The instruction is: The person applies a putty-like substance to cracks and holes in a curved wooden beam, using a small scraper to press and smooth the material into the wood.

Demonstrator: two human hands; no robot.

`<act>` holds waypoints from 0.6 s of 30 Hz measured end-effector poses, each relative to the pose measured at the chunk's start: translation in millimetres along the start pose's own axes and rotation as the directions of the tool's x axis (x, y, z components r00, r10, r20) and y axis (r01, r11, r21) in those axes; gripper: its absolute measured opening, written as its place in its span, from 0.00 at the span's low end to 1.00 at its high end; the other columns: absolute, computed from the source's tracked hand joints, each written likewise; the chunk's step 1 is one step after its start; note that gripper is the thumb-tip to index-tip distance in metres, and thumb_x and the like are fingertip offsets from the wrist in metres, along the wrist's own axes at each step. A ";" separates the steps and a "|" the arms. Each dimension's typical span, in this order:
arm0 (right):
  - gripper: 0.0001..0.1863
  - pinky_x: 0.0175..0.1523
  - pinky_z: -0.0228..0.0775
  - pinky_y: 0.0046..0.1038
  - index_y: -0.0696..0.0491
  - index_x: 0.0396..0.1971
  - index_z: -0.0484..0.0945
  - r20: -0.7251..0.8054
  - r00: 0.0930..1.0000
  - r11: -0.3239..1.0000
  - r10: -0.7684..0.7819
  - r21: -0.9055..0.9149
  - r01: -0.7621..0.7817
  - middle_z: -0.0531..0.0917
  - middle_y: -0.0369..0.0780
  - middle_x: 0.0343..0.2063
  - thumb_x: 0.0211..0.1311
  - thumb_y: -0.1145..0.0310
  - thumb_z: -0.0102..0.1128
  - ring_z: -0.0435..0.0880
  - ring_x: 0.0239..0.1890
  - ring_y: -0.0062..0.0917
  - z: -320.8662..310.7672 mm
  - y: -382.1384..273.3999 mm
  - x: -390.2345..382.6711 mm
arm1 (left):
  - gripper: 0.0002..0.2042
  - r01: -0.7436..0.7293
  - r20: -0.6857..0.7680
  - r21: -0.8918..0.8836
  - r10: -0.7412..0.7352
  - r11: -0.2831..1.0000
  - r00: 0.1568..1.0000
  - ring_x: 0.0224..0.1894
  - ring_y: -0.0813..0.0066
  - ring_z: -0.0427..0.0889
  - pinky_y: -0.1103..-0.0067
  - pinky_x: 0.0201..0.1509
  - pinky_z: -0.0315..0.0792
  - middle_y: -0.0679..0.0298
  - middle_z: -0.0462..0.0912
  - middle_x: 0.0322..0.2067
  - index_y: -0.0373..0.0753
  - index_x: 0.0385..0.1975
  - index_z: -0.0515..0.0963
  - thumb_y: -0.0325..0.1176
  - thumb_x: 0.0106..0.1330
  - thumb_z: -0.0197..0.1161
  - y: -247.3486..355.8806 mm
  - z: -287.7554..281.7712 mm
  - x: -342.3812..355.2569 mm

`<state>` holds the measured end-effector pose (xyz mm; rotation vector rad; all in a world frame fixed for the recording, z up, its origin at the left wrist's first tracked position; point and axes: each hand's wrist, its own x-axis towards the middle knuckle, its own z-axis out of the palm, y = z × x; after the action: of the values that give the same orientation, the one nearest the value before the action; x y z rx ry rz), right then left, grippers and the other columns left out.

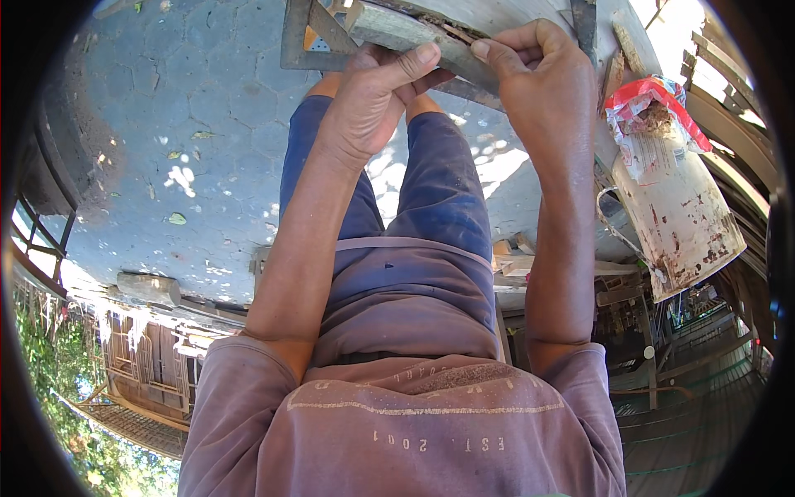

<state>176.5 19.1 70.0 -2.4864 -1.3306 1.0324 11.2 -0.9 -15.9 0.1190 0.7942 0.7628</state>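
Note:
A grey-green length of wood or split bamboo (397, 31) slants across the top of the head view, with a dark groove along it. My left hand (377, 95) is closed round its near edge, thumb along the top and fingers underneath. At the groove, my right hand (538, 70) pinches the end of a thin brown strip (457, 33) between thumb and bent forefinger. The strip lies along the groove, and its far part is hard to make out.
A flat-edged dark frame (294, 45) stands by the left end of the length. To the right are a stained beige container (679, 219) with a red and white plastic bag (650, 103) on it, and loose wood pieces (627, 47). Grey paving (224, 108) lies below.

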 end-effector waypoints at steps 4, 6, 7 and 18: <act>0.10 0.36 0.73 0.28 0.58 0.36 0.85 0.010 1.000 1.000 0.009 -0.008 -0.009 0.85 0.39 0.25 0.60 0.68 0.74 0.81 0.28 0.23 -1.0 -6.0 2.1 | 0.24 -0.019 0.014 0.023 0.019 1.000 1.000 0.59 0.66 0.81 0.63 0.62 0.78 0.61 0.82 0.55 0.38 0.64 0.71 0.34 0.71 0.68 -2.0 -1.5 -0.2; 0.08 0.38 0.73 0.33 0.58 0.36 0.83 0.092 0.991 0.994 0.100 0.043 -0.105 0.83 0.45 0.24 0.59 0.74 0.72 0.83 0.28 0.33 -12.8 -20.2 4.9 | 0.24 -0.022 0.024 0.030 0.022 0.999 0.999 0.60 0.66 0.81 0.63 0.62 0.79 0.60 0.81 0.56 0.38 0.65 0.70 0.36 0.72 0.68 -2.5 -2.6 0.1; 0.07 0.37 0.72 0.33 0.59 0.33 0.82 0.090 0.993 0.996 0.078 0.036 -0.082 0.83 0.45 0.24 0.59 0.74 0.72 0.83 0.27 0.33 -12.2 -18.2 5.3 | 0.24 -0.021 0.023 0.026 0.020 0.999 1.000 0.60 0.66 0.81 0.63 0.62 0.78 0.60 0.81 0.56 0.38 0.64 0.70 0.36 0.72 0.68 -2.7 -3.2 0.1; 0.13 0.37 0.72 0.20 0.55 0.44 0.85 -0.216 0.975 0.991 -0.058 0.102 0.081 0.84 0.31 0.29 0.67 0.63 0.72 0.79 0.31 0.14 -22.6 21.6 -9.8 | 0.23 -0.036 0.012 0.013 0.036 0.999 0.999 0.60 0.62 0.81 0.59 0.63 0.77 0.59 0.81 0.57 0.38 0.63 0.71 0.33 0.71 0.68 -4.5 -4.6 1.7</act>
<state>201.8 2.9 83.1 -2.3731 -1.2514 0.7771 11.4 -3.9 -21.8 0.1497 0.7879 0.7907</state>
